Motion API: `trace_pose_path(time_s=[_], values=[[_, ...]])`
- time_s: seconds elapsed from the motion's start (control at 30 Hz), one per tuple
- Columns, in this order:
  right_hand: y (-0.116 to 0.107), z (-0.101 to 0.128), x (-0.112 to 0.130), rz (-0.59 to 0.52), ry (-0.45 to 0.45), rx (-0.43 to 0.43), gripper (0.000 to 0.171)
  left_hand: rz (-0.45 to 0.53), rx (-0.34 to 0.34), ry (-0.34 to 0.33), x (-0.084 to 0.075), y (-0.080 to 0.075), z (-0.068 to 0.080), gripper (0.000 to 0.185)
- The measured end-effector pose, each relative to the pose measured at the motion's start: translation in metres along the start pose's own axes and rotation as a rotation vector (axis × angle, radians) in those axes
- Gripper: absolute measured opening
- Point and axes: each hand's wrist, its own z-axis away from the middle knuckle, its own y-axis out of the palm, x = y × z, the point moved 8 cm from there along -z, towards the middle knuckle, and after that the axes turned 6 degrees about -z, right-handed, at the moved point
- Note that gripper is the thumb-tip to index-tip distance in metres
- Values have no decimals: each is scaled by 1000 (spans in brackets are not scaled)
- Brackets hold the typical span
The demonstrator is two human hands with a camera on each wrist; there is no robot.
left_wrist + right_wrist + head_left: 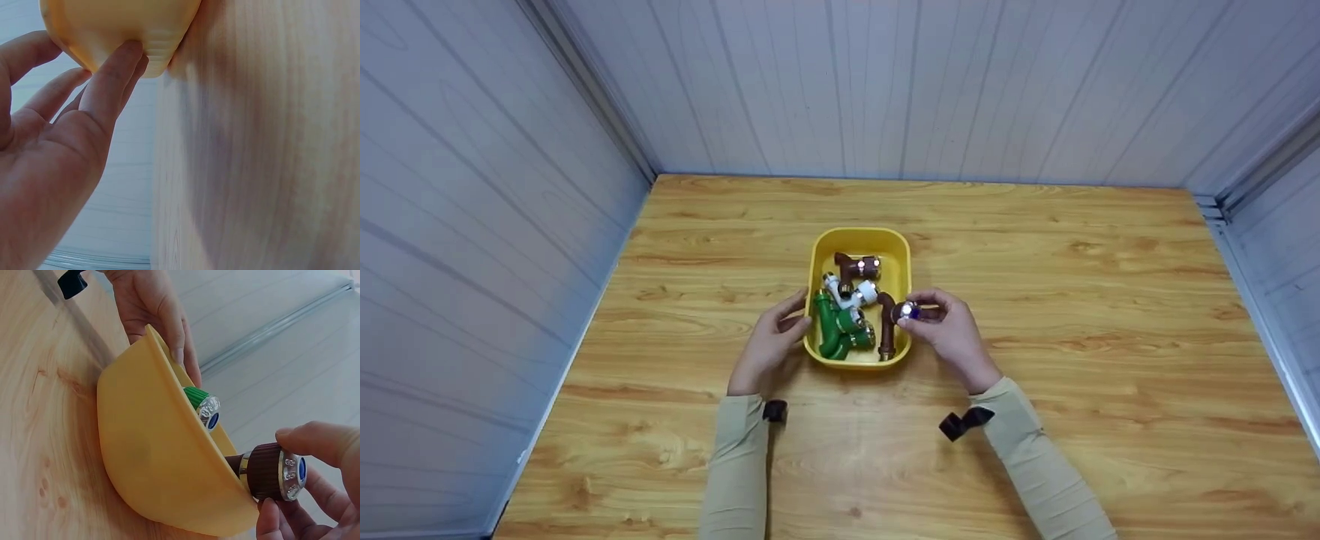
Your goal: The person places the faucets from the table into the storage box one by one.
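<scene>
Your hands at the yellow tub of pipe fittings

Your right hand (pixel 952 330) pinches the brown plastic elbow fitting (pixel 889 324) at the right rim of the yellow plastic tub (pixel 900 251) on the wooden worktop (pixel 1095 315); your left hand (pixel 769 345) rests straight fingers (pixel 115 73) on its left wall. Farther in lie a green fitting (pixel 834 327), a white fitting (pixel 851 292) and another brown fitting (pixel 859 266).

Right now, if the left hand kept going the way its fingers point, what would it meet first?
The left hand already has fingertips on the outer wall of the yellow tray. Going on, it would push that wall; the green fitting lies just inside.
</scene>
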Motion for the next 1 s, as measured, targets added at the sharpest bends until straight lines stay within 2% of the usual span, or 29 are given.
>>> trace_pose_path(time_s=[0.17, 0.37, 0.47, 0.57, 0.67, 0.73, 1.0], values=[[4, 0, -3, -10, -17, 0, 44, 0, 3, 9, 0, 0, 0, 52], [7, 0, -6, -61, -39, -1, 44, 34, 24, -27, -2, 0, 1, 53], [10, 5, 2, -71, -44, 2, 43, 47, 38, -30, -5, 1, 2, 53], [11, 8, 7, -75, -60, 3, 41, 40, 30, -15, -4, 1, 2, 53], [10, 5, 1, -78, -81, -2, 39, 33, 15, 2, -2, 0, 2, 52], [8, 2, -5, -88, -100, -2, 38, 38, 20, 3, -1, 0, 3, 53], [5, 1, -9, -129, -83, 3, 34, 31, 6, -23, 1, -1, 3, 53]])
